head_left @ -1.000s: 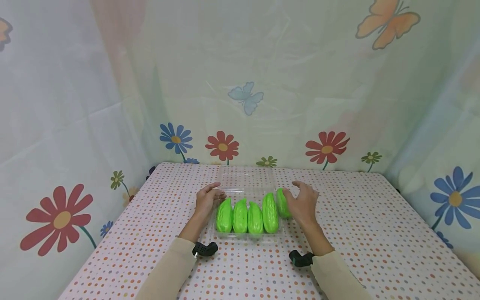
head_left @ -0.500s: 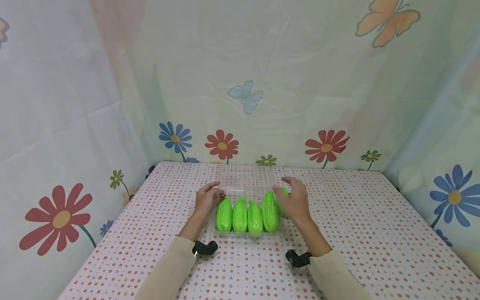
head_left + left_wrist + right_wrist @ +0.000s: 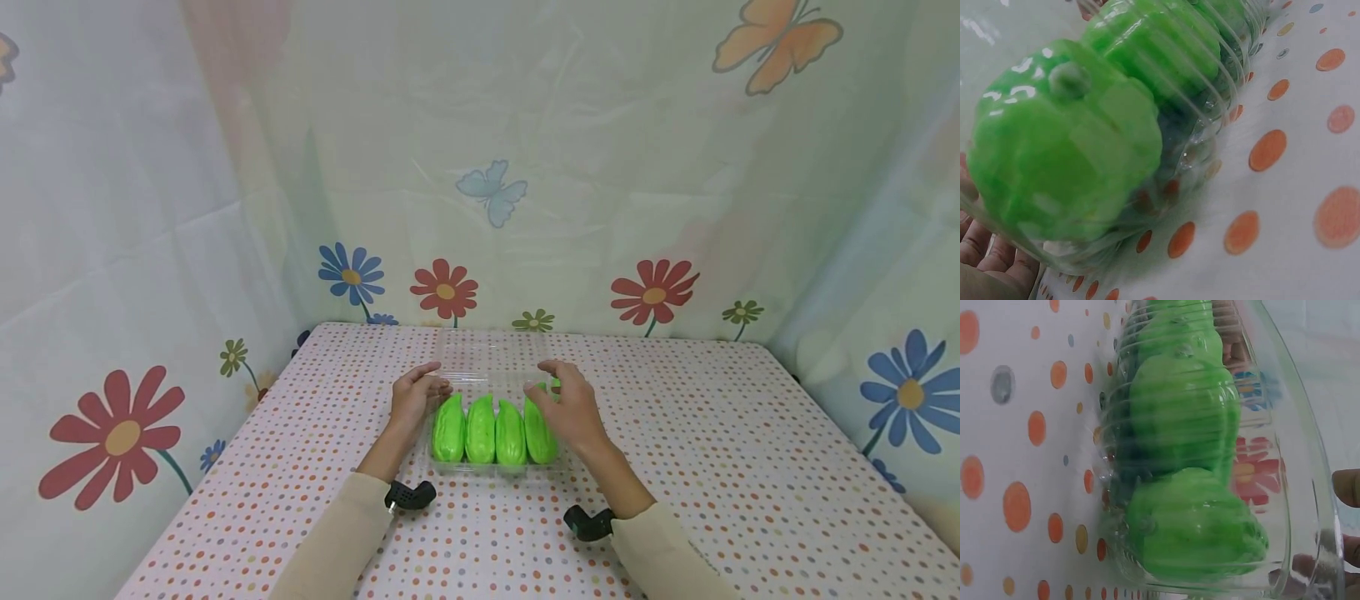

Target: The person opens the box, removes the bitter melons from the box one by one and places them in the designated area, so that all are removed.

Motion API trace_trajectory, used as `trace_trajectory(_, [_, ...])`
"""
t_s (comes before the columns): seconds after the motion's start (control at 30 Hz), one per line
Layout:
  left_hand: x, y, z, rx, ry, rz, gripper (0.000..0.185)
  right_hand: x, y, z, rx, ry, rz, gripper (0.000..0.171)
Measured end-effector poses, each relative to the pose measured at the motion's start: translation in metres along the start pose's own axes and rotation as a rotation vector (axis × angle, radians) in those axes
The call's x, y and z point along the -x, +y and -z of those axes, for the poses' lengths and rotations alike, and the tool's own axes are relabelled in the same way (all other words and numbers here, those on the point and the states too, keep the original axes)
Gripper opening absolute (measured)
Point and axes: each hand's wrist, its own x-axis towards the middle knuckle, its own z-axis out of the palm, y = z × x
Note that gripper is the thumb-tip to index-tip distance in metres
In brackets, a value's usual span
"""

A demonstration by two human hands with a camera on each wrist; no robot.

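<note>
Five green gourds (image 3: 495, 432) are sitting in a clear tray (image 3: 491, 469) mid-table. Left hand (image 3: 414, 398) is resting relaxed against the tray's left end. Right hand (image 3: 572, 408) is cupping the rightmost gourd (image 3: 554, 384), grasping it.

From where I sit, this looks like a small staged recording booth rather than a lived-in room. Pale sheeting (image 3: 525, 125) printed with cartoon flowers (image 3: 120, 437) and butterflies (image 3: 776, 42) hangs as the walls on three sides, creased and folded like a shower curtain. It closes tightly around one worktop (image 3: 712, 450), which is covered in a white cloth with coloured polka dots. I see no furniture, windows or household fittings.
</note>
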Motion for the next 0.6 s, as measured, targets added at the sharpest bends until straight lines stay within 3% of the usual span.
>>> trace_trajectory(0.6, [0.002, 0.003, -0.001, -0.007, 0.006, 0.016, 0.044, 0.006, -0.006, -0.016, 0.155, -0.132, 0.016, 0.053])
